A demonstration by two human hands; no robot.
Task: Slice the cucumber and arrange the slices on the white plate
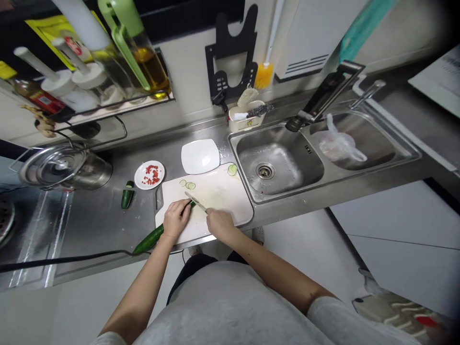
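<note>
Cucumber: a long, dark green length (148, 240) lies at the near left corner of the board, and more green shows past the hand, at the blade; the hand covers what lies between, so I cannot tell whether it is all one piece.
Left hand (175, 218): fingers bent down over the cucumber, gripping it close beside the knife.
Right hand (220, 223): fingers closed around the handle of the knife (197, 201), whose blade slants across the green end.
Cutting board (210, 194): white, beneath both hands, its right edge beside the sink.
Slices: a few thin cucumber rounds (191, 185) lie beyond the blade – a small pile (232, 169) sits at the far right corner.
Cucumber stub (126, 198): on the steel counter (104, 225) left of the board, a shorter piece at its far end.
Plates: a round white plate (139, 180) holds chopped red bits; a squarish white plate (200, 156) stands at the board's far edge.
Sink: two basins – the left basin (287, 167) wet, the right basin (383, 148) holding a knotted plastic bag (338, 143).
Far left: a lidded steel pot (91, 172).
</note>
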